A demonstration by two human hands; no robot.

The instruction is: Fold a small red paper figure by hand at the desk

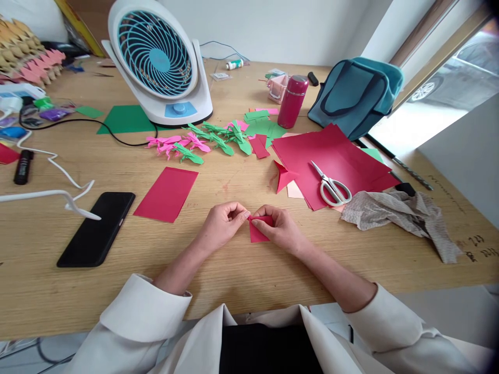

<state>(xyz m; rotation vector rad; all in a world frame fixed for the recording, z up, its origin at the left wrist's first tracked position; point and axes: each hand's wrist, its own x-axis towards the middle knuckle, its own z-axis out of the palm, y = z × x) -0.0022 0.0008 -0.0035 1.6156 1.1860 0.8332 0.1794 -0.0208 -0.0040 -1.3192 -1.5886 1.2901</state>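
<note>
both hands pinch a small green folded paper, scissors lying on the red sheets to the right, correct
Not quite. The head view shows the folded paper pinched by the left hand and right hand is red, not green. The scissors do lie on the red sheets to the right.

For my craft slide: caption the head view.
Left hand and right hand pinch a small red paper on a wooden table, near scissors.
</note>
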